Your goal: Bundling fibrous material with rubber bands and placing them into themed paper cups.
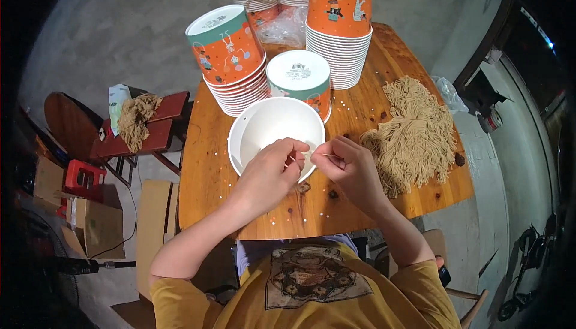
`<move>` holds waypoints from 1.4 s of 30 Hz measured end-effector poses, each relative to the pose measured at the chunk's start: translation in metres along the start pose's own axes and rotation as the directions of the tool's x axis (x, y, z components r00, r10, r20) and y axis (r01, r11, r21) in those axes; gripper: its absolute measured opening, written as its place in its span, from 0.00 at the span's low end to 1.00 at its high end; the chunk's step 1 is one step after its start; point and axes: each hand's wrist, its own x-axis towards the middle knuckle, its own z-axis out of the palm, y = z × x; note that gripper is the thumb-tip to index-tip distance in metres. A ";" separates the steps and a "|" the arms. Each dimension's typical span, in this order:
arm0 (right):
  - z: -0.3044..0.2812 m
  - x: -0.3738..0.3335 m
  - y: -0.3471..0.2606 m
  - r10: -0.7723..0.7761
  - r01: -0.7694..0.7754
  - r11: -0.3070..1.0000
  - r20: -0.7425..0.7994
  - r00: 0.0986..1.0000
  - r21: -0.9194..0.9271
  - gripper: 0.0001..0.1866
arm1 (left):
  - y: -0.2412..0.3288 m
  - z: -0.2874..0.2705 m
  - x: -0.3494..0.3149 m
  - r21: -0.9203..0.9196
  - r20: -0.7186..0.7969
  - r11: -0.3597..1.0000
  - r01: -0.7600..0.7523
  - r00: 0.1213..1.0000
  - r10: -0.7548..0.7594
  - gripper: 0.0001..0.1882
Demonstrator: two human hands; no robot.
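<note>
A white paper bucket [246, 140] leans on its side before me, its open mouth turned toward me, with a small dark hole near the rim. At its lower right rim my left hand [273, 167] and my right hand [348, 164] meet, fingertips almost touching. Both pinch something small and pale, perhaps a thin strand, too fine to make out. Right of my right hand lies a heap of tan cords [417, 140]. Just behind the white bucket stands an upturned orange and green paper bucket [298, 71], its lower part hidden.
Tall stacks of upturned buckets stand at the left [225, 47] and right [339, 29] of the wooden table [270, 224]. Clear plastic wrap [285, 27] lies between them. Small white dots are scattered over the wood. A red bench [159, 128] with more tan cord stands left.
</note>
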 end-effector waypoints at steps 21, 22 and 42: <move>0.009 -0.009 -0.002 -0.165 0.144 0.965 -0.080 0.983 -0.219 0.06 | 0.000 0.007 -0.001 0.102 -0.081 0.995 -0.014 0.996 0.023 0.05; 0.009 -0.009 -0.002 -0.180 0.156 0.960 -0.087 0.980 -0.232 0.06 | 0.000 0.008 -0.001 0.102 -0.081 0.995 -0.015 0.996 0.024 0.05; 0.011 -0.009 -0.004 -0.127 0.106 0.978 -0.111 0.986 -0.179 0.07 | -0.008 0.009 0.004 -0.206 -0.118 0.976 -0.076 0.992 0.052 0.09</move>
